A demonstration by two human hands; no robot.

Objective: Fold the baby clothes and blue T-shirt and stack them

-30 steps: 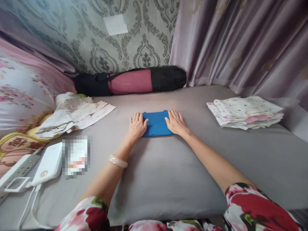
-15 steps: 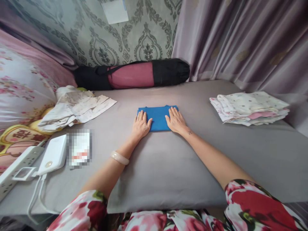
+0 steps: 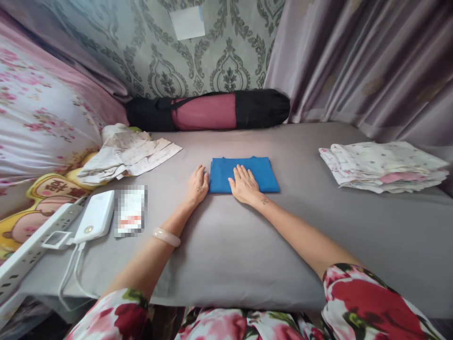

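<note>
Grasping nothing, the right hand (image 3: 244, 183) lies flat, fingers extended, on a folded blue cloth (image 3: 262, 174) midway across the gray sheet (image 3: 226, 255), seemingly to steady it; the left hand (image 3: 197, 186) is at its left edge, perhaps squaring it, any hold impossible to tell.

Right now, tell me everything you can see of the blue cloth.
The blue cloth is plain, looks like soft fabric, and is folded into a flat, neat rectangle with layered edges. Two small tips poke out along its far edge. It lies wide side toward the person on the grey sheet. The right hand rests flat across its near middle, hiding part of it. The left hand is at its left edge; contact there is unclear.
</note>
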